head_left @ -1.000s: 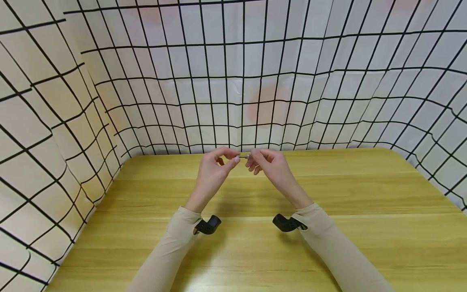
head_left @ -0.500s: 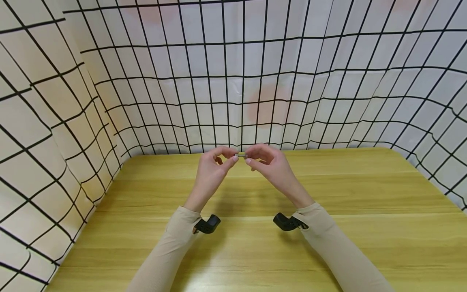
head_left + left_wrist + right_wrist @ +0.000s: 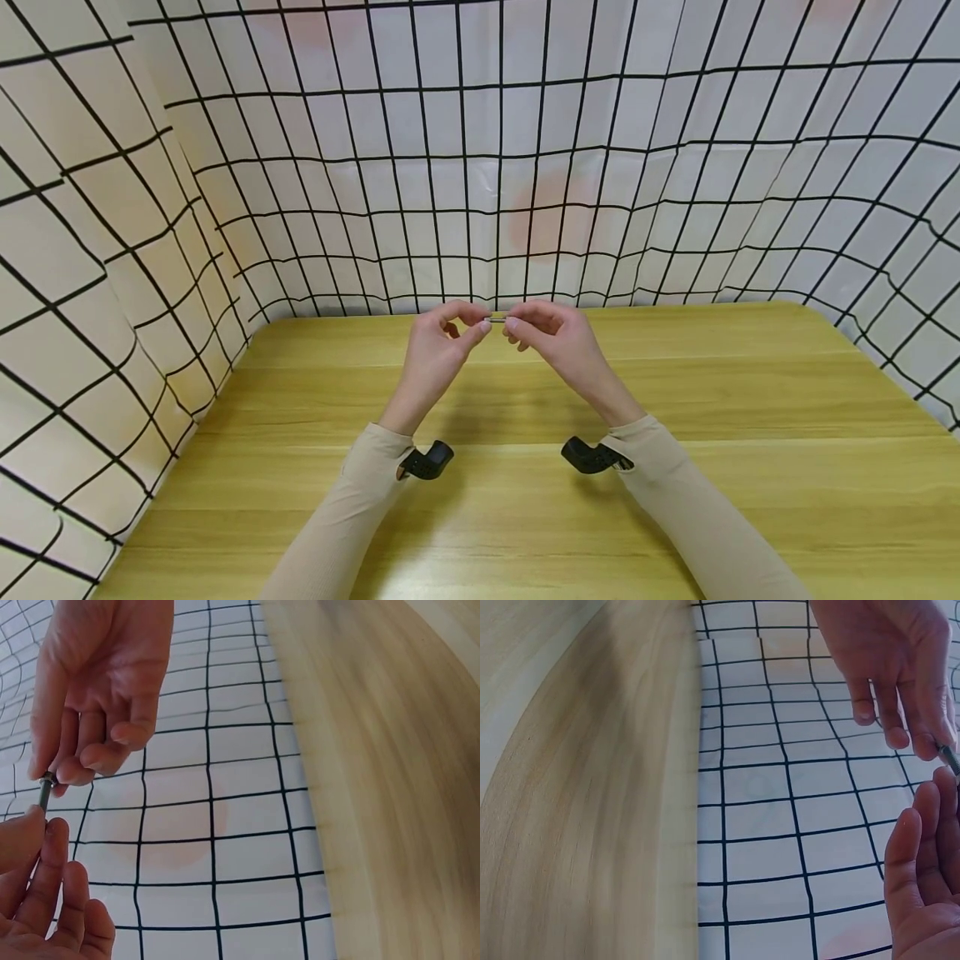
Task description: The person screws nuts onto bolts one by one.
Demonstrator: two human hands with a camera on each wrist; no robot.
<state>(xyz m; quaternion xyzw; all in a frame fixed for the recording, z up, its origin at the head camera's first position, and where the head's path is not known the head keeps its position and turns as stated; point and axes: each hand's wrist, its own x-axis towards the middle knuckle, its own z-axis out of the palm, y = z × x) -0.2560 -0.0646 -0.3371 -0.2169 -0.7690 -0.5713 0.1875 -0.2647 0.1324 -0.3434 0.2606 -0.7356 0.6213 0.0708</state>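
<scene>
Between both hands, raised near the table's far edge, is a small metal bolt (image 3: 497, 320), lying roughly level. My left hand (image 3: 438, 346) pinches its left end between thumb and forefinger. At the opposite end, my right hand (image 3: 558, 337) has thumb and fingertips on the bolt. The left wrist view shows a wider round piece (image 3: 49, 778) on the bolt at the right fingertips; I cannot tell whether it is a head or a nut. Ridged thread on the bolt (image 3: 950, 757) shows beside the left fingertips in the right wrist view. Fingers hide both ends.
A wooden table (image 3: 675, 500) spreads beneath the forearms. White sheeting with a black grid (image 3: 420, 167) stands behind it and along the sides. Black wrist-worn devices, left (image 3: 427, 461) and right (image 3: 592, 457), stick out from the beige sleeves.
My right fingers first covered the bolt's right end, then spread and showed it, and now close over it again. My left hand keeps its pinch, barely moving.
</scene>
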